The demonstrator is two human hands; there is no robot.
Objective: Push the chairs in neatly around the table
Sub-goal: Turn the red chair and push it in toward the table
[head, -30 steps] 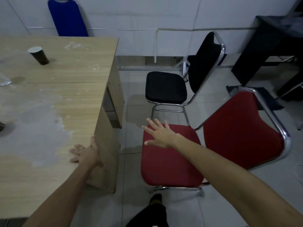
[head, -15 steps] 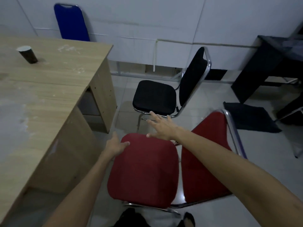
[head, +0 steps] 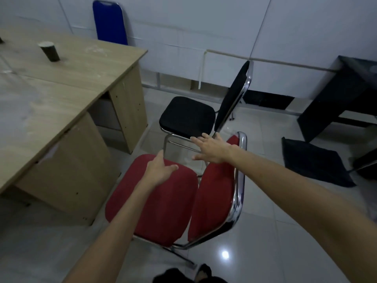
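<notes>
A red padded chair [head: 163, 203] with a chrome frame stands on the floor just in front of me, its seat facing the wooden table [head: 51, 94] on the left. My left hand [head: 160, 170] rests open over the far edge of the red seat. My right hand [head: 212, 149] hovers with fingers spread above the top of the red backrest, reaching toward the black chair [head: 187, 117] behind it. The black chair stands apart from the table's corner. A blue chair [head: 109, 21] shows behind the table at the wall.
A dark paper cup [head: 50, 51] stands on the table top. A black desk [head: 344, 94] is at the right wall, with a dark cloth [head: 312, 162] on the tiled floor before it. My shoes [head: 191, 274] show at the bottom edge.
My left hand left the table edge and came onto the red seat. My right hand moved from the seat toward the backrest top. My view swung right, so the table shifted left.
</notes>
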